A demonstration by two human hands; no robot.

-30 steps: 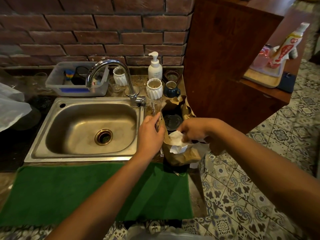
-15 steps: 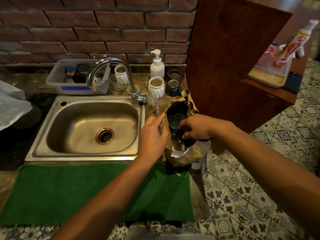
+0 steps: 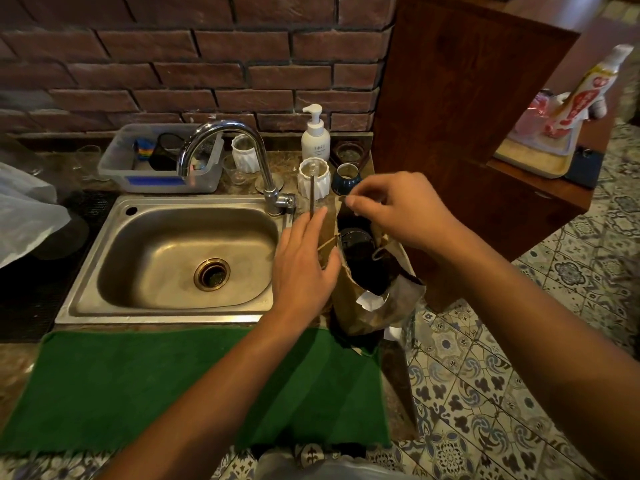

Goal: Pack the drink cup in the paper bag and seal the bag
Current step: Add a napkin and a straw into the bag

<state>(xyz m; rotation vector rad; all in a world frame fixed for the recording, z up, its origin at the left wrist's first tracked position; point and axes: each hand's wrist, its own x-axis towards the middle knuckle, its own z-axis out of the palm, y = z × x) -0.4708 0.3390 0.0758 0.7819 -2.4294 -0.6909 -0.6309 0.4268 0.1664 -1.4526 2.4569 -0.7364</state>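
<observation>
The right hand [image 3: 401,209] pinched the paper bag [image 3: 363,306] rim at centre frame, left hand [image 3: 304,268] flat and open against its side — a hard tug could tear it or tip the drink cup [image 3: 356,244].

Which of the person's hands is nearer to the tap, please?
The left hand: its fingertips reach up just right of the tap base. The right hand is farther right, above the open paper bag, pinching its far edge.

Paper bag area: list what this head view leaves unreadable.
- Drink cup: only its dark lid shows; the paper bag walls hide the body.
- Right hand: fingertips pinch something at the bag's rim, too small to identify.
- Left hand: palm side hidden; contact with the bag unclear.
- Soap bottle label: too small.
</observation>
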